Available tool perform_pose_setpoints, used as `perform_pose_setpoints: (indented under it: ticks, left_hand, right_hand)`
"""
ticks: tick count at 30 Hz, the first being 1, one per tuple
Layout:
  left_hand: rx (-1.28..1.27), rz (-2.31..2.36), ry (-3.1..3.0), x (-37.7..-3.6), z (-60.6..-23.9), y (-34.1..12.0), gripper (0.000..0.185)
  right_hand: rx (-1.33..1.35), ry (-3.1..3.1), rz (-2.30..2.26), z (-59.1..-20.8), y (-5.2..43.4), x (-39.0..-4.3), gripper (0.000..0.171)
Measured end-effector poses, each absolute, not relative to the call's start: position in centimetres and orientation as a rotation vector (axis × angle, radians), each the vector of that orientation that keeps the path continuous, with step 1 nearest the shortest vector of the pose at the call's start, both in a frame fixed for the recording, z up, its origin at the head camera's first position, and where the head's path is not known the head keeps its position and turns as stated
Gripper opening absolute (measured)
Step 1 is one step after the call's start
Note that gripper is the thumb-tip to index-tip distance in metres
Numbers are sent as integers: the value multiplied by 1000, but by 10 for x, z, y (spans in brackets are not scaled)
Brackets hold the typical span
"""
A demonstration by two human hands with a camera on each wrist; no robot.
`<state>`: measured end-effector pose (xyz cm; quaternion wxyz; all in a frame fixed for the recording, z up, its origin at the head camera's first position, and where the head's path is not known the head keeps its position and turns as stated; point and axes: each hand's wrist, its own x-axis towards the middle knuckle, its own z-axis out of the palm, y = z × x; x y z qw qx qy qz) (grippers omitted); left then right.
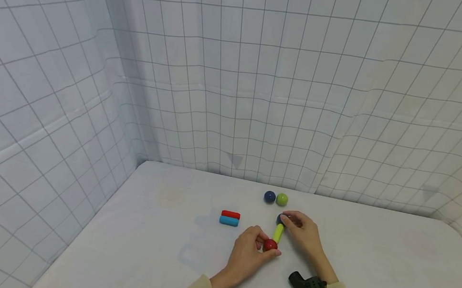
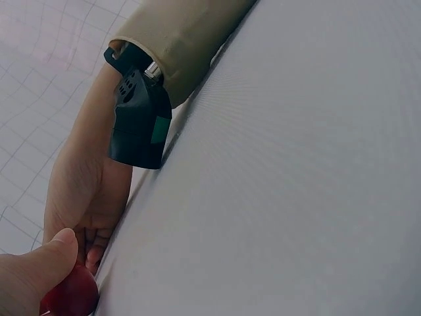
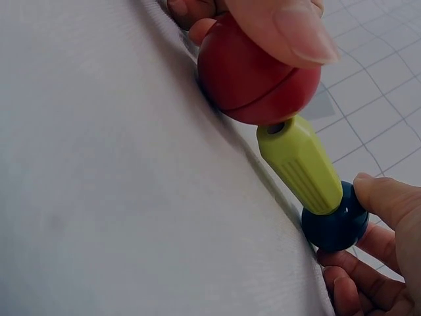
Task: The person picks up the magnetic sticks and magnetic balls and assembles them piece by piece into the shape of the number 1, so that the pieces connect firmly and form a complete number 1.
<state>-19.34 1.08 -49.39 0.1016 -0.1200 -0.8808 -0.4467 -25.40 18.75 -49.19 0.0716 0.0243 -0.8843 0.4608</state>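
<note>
Rod between left hand, gripping red ball, and right hand, pinching blue ball.

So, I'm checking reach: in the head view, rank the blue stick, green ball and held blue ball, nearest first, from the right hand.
1. Held blue ball, in the right hand.
2. Green ball, beyond.
3. Blue stick, well left.

Left hand is gripping a shiny red ball at one end of a faceted yellow-green, plastic-looking bar, right hand pinching a glossy dark-blue ball at the other.
</note>
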Motion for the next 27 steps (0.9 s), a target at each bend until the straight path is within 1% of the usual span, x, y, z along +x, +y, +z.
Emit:
perform_pose_setpoints:
  ticks: [27]
  left_hand:
    - [-347, -1341, -2624, -191, -489, 10, 39]
  right_hand:
    - [88, -2650, 1394, -492, 188, -253, 36]
